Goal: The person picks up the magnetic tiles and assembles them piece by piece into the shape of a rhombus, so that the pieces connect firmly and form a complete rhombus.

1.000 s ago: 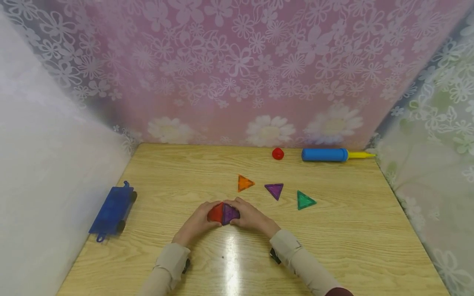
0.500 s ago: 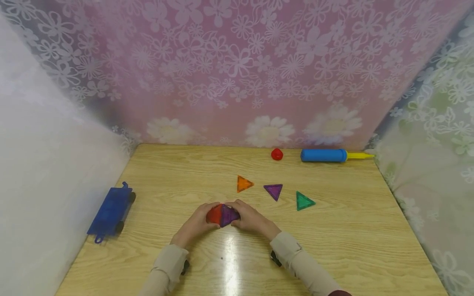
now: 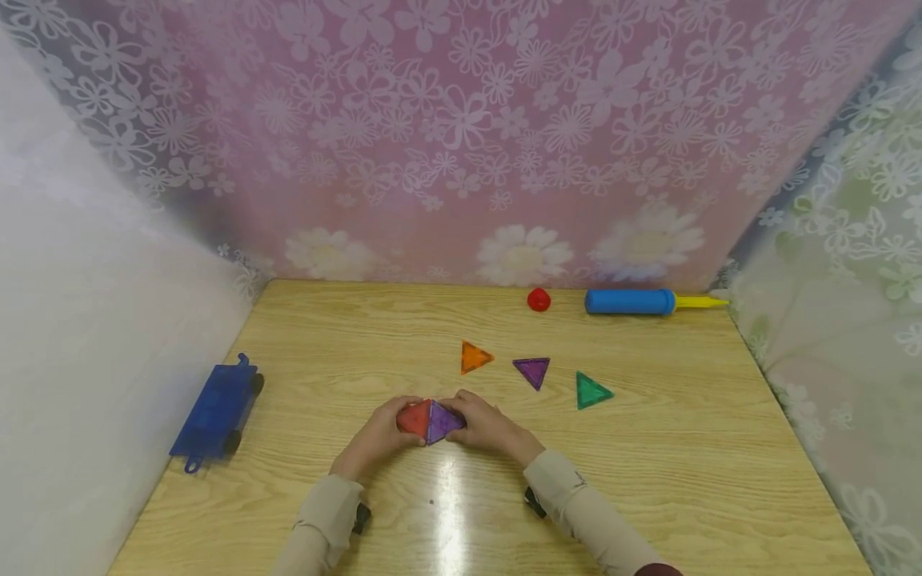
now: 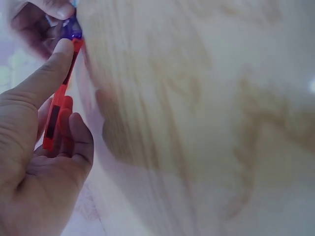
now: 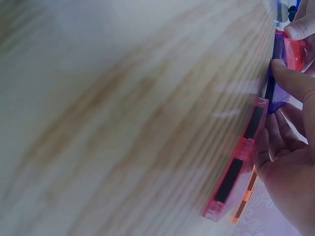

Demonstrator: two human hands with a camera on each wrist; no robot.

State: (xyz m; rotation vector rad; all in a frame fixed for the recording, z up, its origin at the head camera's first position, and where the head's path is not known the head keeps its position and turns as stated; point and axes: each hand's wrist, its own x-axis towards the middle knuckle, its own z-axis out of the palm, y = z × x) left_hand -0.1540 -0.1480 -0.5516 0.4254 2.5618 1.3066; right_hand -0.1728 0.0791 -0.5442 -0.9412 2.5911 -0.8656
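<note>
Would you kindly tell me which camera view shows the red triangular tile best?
The head view, where the red tile shows its broad face, partly covered by the left hand. The left wrist view shows it edge-on; the right wrist view only part, beside the held purple tile.

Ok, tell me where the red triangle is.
In the head view, the red triangle is below and left of centre, held by the left hand, edge against the purple triangle that the right hand holds.
</note>
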